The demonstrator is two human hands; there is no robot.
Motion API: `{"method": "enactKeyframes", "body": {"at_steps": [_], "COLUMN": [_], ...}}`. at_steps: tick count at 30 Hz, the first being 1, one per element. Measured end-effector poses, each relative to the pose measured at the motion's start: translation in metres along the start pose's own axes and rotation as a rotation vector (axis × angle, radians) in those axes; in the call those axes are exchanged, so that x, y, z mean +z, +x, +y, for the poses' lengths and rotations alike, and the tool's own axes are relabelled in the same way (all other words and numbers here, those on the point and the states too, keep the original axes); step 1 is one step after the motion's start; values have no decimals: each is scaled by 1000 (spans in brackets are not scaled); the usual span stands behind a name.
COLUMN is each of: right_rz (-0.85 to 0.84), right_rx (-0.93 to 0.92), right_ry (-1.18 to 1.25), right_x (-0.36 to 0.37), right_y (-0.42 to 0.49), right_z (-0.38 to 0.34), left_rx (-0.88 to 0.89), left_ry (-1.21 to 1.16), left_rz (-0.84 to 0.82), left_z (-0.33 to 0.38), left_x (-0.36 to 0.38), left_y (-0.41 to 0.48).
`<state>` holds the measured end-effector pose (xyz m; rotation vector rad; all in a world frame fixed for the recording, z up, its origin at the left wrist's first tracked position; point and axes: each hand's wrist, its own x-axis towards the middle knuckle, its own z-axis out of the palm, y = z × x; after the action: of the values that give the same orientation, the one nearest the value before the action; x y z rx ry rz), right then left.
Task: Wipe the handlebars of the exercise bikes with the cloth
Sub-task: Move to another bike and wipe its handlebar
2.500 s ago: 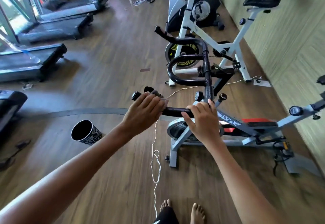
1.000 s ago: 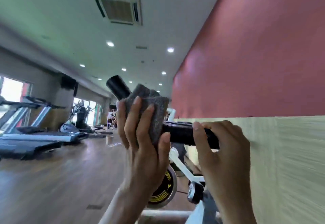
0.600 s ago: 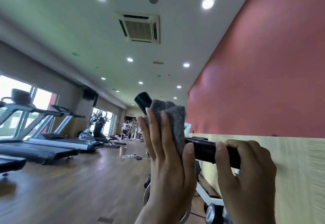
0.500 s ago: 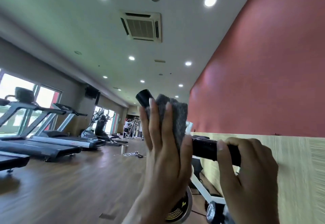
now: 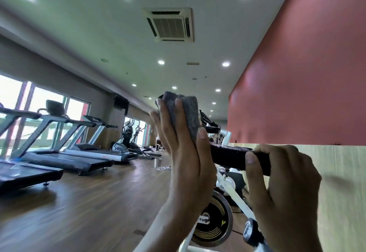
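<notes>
My left hand [image 5: 186,152] is wrapped around a grey cloth [image 5: 188,113] folded over the end of a black handlebar [image 5: 229,155]. The cloth covers the bar's tip, and my fingers and thumb curl round it. My right hand [image 5: 281,182] grips the same bar further right, thumb on the near side. Below my hands stands a white exercise bike [image 5: 229,188] with a black and yellow flywheel [image 5: 213,226] and a black knob [image 5: 251,232].
Treadmills [image 5: 59,152] line the left side by the windows on a wooden floor [image 5: 89,202]. More exercise machines [image 5: 128,137] stand at the far end. A red and beige wall [image 5: 316,93] runs close along the right. A cable coil [image 5: 162,167] lies on the floor.
The view swung up from the floor to the room. My left hand slid the cloth outward over the bar's end, which showed before. My right hand keeps its grip.
</notes>
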<state>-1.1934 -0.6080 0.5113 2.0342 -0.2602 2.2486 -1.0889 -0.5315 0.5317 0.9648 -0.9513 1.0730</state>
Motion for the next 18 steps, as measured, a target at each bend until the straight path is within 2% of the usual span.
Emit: {"method": "enactKeyframes", "body": {"at_steps": [2,7,12,16,18], "right_rz": [-18,-32,-29,-19,-21], "right_rx": [-3,-30,-33,-46,-46], "right_ry": [0,11,14,27,16], "right_x": [-2,-4,-5,-5,-4], "right_y": [-1,-1,-2,-1,-2], "right_z": [1,5,4,8,8], "left_rx": [29,-183,-92,-260,-255], "left_ry": [-19,-172,-140,-292,-264], "left_rz": [-24,99,28,81,55], "left_z": [3,-8,-3,-26,-17], "left_x": [2,-6,2,-7,-5], "left_y": [-16,29,-2,35,23]}}
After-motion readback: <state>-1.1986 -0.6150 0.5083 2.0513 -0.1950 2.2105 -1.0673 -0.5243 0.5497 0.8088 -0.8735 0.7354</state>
